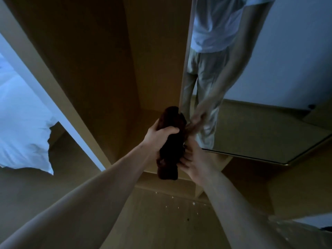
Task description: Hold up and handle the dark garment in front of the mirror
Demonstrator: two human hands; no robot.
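A dark brown, crumpled cloth [172,141] hangs bunched between both my hands, in front of the lower left corner of a tall mirror [260,87]. My left hand [159,134] grips the cloth's upper part, fingers curled over it. My right hand [195,158] holds its lower right side, fingertips tucked into the folds. The cloth's top touches or nearly touches the mirror's left edge.
The mirror reflects a person in a white shirt and light trousers. A brown wooden panel [100,60] rises to the left of the mirror. White bedding [23,126] lies at far left. The wooden floor [161,221] below shows small white specks.
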